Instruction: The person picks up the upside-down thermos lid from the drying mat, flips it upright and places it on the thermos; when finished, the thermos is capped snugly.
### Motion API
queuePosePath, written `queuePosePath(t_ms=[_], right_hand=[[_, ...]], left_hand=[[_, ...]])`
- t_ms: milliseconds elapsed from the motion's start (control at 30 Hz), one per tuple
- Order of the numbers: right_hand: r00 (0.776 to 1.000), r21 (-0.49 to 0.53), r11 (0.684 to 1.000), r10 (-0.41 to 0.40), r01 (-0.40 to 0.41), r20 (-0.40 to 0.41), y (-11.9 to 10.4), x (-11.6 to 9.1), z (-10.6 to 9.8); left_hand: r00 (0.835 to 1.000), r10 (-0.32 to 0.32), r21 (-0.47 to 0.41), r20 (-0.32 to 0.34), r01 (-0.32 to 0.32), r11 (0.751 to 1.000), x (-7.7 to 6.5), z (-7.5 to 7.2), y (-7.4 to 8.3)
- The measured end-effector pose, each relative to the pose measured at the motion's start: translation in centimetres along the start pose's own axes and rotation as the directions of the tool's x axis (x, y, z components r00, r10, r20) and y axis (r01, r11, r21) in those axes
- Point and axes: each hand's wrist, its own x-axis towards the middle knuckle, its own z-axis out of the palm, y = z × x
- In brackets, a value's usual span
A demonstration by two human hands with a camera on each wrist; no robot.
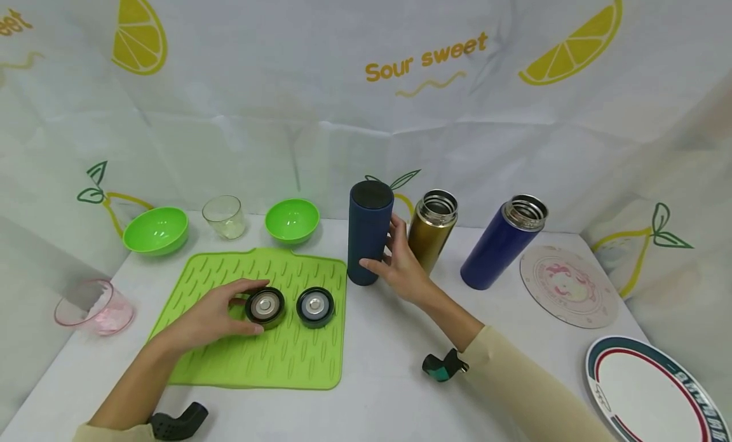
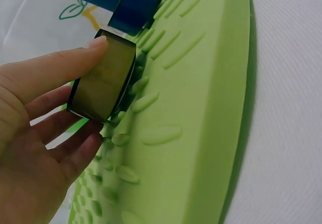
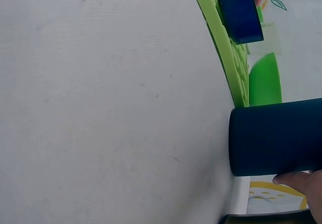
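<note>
On the green drying mat (image 1: pixel 229 366), my left hand (image 1: pixel 208 316) pinches a gold-brown bottle lid (image 1: pixel 265 307) between thumb and fingers. The lid lies with its inner side up, and its gold wall (image 2: pixel 103 78) faces the left wrist view. A dark blue lid (image 1: pixel 315 307), also inner side up, lies just right of it on the mat. My right hand (image 1: pixel 408 270) grips an upright dark blue vacuum flask (image 1: pixel 366 239) with its black top on, thumb across the front and fingers along the right side. In the right wrist view the flask (image 3: pixel 276 138) stands beside the mat's edge.
Right of the flask stand an open gold flask (image 1: pixel 429 239) and an open blue flask (image 1: pixel 497 245). Farther right are a round pink mat (image 1: pixel 572 286) and a plate (image 1: pixel 646 391). Green bowls (image 1: pixel 157 232) (image 1: pixel 291 221), a glass (image 1: pixel 224 218) and a pink glass (image 1: pixel 103 308) stand around the mat.
</note>
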Motion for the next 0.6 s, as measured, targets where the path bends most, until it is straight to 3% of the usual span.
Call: queuePosePath(t_ms=[267,600], right_hand=[[1.0,-0.017,1.0,0.019,-0.02,-0.022,-0.1,-0.1,0.0],[0.999,-0.019,0.998,0.053,-0.053,0.005,-0.5,-1.1,0.0]], left_hand=[[0.999,-0.043,-0.058,-0.024,0.042,0.997,0.1,0.2,-0.1],[0.995,-0.08,-0.046,-0.066,0.077,0.996,0.2,0.1,0.2]])
